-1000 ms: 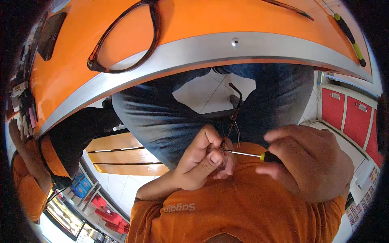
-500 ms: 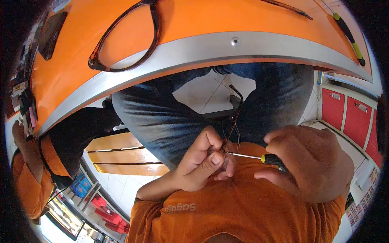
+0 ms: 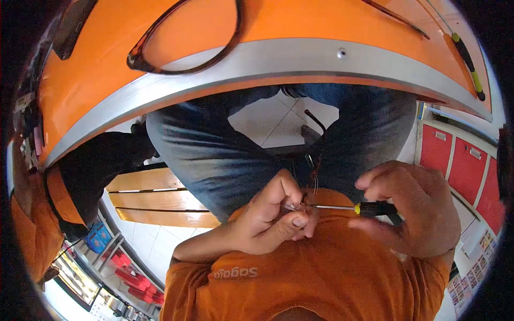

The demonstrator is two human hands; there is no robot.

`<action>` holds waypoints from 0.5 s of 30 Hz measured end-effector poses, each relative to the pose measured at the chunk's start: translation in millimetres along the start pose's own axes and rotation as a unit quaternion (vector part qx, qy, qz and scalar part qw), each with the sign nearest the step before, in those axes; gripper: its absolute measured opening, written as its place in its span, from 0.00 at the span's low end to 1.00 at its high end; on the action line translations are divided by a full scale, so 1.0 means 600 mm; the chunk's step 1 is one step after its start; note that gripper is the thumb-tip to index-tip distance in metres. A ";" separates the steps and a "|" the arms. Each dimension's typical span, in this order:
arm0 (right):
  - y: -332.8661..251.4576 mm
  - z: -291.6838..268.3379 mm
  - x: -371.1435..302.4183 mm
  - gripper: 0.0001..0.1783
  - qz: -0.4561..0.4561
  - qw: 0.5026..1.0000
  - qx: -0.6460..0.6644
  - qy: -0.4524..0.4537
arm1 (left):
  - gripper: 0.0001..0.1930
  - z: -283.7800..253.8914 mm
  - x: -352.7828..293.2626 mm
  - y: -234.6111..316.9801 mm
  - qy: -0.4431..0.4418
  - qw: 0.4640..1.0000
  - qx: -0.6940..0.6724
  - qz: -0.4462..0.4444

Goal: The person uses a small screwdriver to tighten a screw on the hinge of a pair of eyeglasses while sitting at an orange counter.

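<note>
Work appeared unfinished as a person's left hand (image 3: 273,218) pinched a dark eyeglass part (image 3: 315,172) below the table (image 3: 300,18), a screwdriver (image 3: 376,208) tip at it, the right hand (image 3: 420,206) curled around the tool, grip too blurred to confirm, and a spectacle frame (image 3: 239,24) lay apart.

left hand (image 3: 263,220) pinching; right hand (image 3: 415,208) loosely curled, thumb (image 3: 369,227), fingers (image 3: 377,176) parted

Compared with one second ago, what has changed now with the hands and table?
The right hand has opened wider, baring more of the screwdriver's handle; whether they still touch, I cannot tell. The view shifted, so things on the table appear farther right. The left hand still holds the eyeglass piece at the screwdriver's tip; the eyeglass frame still lies there.
</note>
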State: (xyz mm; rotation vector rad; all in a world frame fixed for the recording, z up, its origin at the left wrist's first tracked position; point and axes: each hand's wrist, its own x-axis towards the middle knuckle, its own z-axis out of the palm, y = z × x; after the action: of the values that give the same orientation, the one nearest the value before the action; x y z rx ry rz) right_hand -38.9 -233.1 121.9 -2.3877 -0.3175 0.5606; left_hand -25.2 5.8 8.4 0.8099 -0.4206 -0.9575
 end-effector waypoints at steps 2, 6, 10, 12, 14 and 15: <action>0.007 0.007 -0.002 0.17 -0.009 1.000 0.025 0.015 | 0.09 0.002 0.002 -0.001 -0.005 1.000 -0.015 0.010; 0.005 0.008 -0.009 0.18 -0.014 1.000 0.006 0.002 | 0.09 0.004 -0.001 0.001 0.017 1.000 -0.015 -0.001; -0.018 -0.003 -0.011 0.18 0.013 0.998 -0.054 -0.014 | 0.09 0.000 0.003 -0.004 0.009 0.999 -0.038 0.012; -0.021 0.003 -0.007 0.16 0.011 0.999 -0.045 0.024 | 0.09 -0.001 0.003 -0.005 0.005 0.999 -0.033 0.010; -0.014 0.012 0.002 0.14 -0.001 0.998 -0.010 0.063 | 0.09 -0.003 0.000 -0.001 0.008 1.000 -0.010 0.002; -0.010 0.014 0.003 0.14 -0.006 0.998 0.002 0.068 | 0.09 -0.002 0.000 -0.002 0.011 1.000 -0.011 0.004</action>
State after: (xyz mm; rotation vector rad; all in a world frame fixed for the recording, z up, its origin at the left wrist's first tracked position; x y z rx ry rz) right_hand -41.6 -223.4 119.5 -2.4044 -0.2708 0.3897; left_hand -25.4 5.9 6.5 0.7977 -0.3945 -0.9434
